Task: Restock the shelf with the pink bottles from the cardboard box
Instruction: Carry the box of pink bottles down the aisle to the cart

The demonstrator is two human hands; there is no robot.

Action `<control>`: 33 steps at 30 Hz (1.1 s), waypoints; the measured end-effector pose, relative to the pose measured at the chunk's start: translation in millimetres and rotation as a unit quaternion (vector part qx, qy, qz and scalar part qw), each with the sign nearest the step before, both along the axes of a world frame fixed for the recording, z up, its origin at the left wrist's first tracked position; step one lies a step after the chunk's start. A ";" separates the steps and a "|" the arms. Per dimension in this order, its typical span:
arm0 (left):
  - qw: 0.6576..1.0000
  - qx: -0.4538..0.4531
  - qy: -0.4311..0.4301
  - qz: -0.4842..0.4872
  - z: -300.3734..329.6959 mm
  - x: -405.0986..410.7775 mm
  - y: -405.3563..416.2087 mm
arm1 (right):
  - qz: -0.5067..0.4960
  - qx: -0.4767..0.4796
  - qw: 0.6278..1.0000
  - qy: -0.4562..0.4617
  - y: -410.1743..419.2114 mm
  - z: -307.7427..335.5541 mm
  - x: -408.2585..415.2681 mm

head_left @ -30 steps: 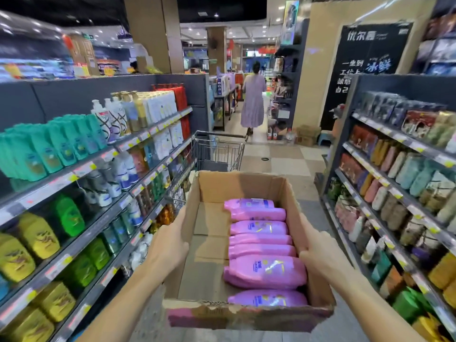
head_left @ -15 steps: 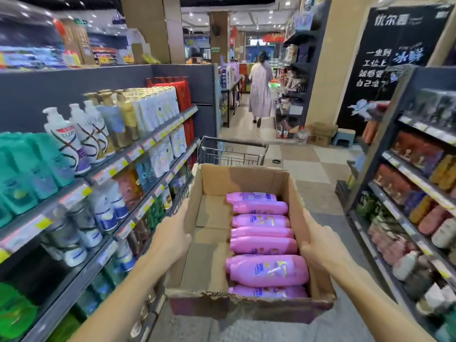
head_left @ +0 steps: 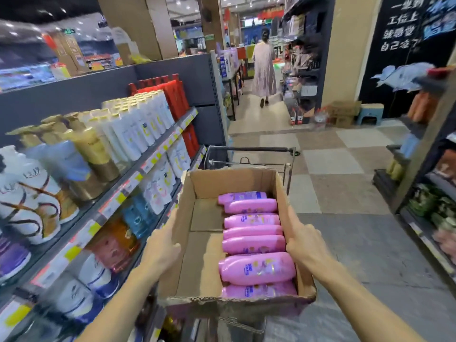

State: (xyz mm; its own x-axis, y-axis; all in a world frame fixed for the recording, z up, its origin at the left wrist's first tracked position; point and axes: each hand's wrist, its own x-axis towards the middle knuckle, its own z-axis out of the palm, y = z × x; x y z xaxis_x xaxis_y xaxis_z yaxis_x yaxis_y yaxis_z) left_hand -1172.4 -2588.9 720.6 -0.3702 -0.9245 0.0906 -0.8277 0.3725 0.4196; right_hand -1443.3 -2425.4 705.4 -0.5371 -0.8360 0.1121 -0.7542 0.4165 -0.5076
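Observation:
I carry an open cardboard box (head_left: pixel 204 262) in front of me, held at chest height. My left hand (head_left: pixel 161 250) grips its left wall and my right hand (head_left: pixel 302 245) grips its right wall. Several pink bottles (head_left: pixel 256 267) lie on their sides in a row along the right half of the box; the left half shows bare cardboard. The shelf (head_left: pixel 118 193) of shampoo and body-wash bottles runs along my left, close to the box.
A metal shopping cart (head_left: pixel 249 156) stands just beyond the box in the aisle. Another shelf unit (head_left: pixel 424 218) lines the right side. A person in a light dress (head_left: pixel 264 67) walks away far down the aisle. Cardboard boxes and a blue stool (head_left: pixel 370 113) sit by the pillar.
I have walked forward along the aisle with the box; the left shelf bottles slid past and the cart is nearer. Both hands keep the same grip.

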 end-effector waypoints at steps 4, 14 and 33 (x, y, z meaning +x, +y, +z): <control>1.000 0.026 0.008 -0.004 -24.6 -12.0 -70.0 | -0.011 -0.006 0.999 -0.029 -66.3 -23.6 -9.8; 0.995 0.066 -0.001 -0.077 -103.6 -69.1 -222.6 | -0.101 0.027 0.994 -0.043 -188.4 -106.2 -31.8; 0.971 0.137 -0.141 -0.137 -324.0 -147.1 -317.3 | -0.253 0.163 0.952 -0.053 -273.2 -328.1 -46.9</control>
